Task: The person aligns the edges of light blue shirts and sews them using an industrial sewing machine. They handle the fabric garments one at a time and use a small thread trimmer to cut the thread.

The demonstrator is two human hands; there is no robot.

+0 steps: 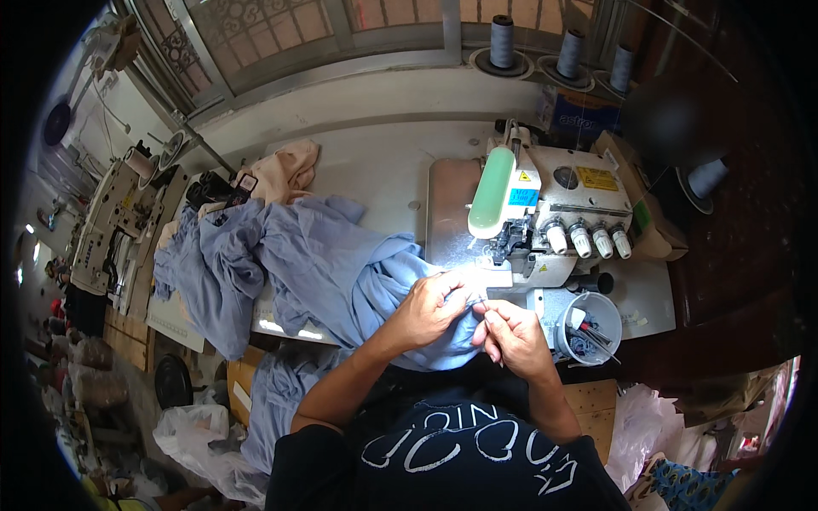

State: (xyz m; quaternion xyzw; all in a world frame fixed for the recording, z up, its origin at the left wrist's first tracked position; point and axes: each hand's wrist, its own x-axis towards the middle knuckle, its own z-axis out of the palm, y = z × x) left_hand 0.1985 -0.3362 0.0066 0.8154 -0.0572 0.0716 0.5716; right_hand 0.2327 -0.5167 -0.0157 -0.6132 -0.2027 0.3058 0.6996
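A light blue garment (332, 251) is bunched across the table and reaches up to my hands. My left hand (433, 308) pinches its edge between thumb and fingers. Close beside it, my right hand (514, 337) is closed with fingertips pressed together at the same edge; whether it grips the fabric or a thread there is too small to tell. Just beyond both hands stands a white overlock sewing machine (567, 200) with a green cover and several white tension knobs (579, 239). Its lamp lights the cloth brightly near my fingertips.
A clear plastic cup (615, 319) with tools and fabric scraps stands right of my right hand. Beige cloth (294, 162) lies at the back left. Thread cones (502, 43) stand on a rack behind. Another sewing machine (111, 230) is at the far left. Plastic bags (204, 439) lie below the table.
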